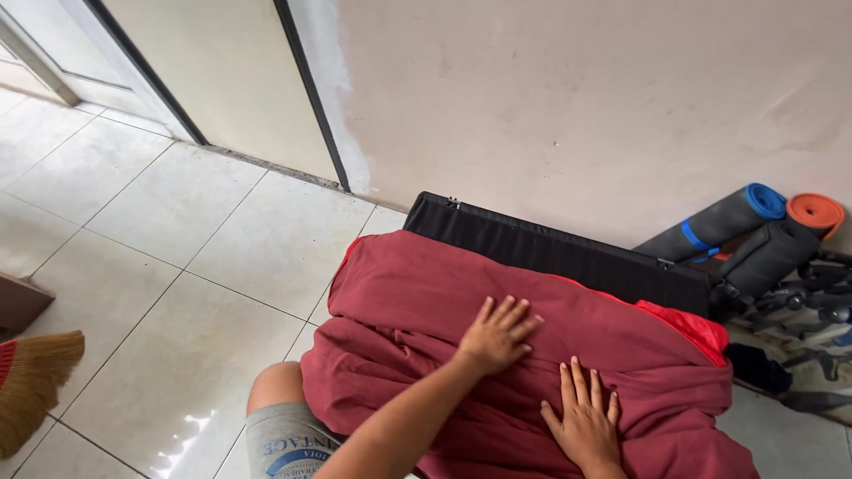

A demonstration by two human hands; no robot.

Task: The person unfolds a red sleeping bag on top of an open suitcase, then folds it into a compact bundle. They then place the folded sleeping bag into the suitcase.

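Note:
A large dark red cloth (417, 293) lies bunched over an open black suitcase (550, 253) on the floor by the wall. My left hand (495, 337) rests flat on the middle of the cloth, palm down with the fingers spread. Closer to me and a little to the right, my right hand (583, 419) also lies flat on the cloth with its fingers apart. Neither hand grips anything. A brighter red lining (688, 326) shows at the cloth's right edge. My bare knee and grey shorts (284, 435) are at the lower left.
Rolled mats in grey, blue and orange (754, 226) lean against the pink wall at right, above a tangle of grey straps (816, 306). A straw broom (31, 381) lies at the left edge on the white tiled floor (177, 231). A door frame (311, 89) stands behind.

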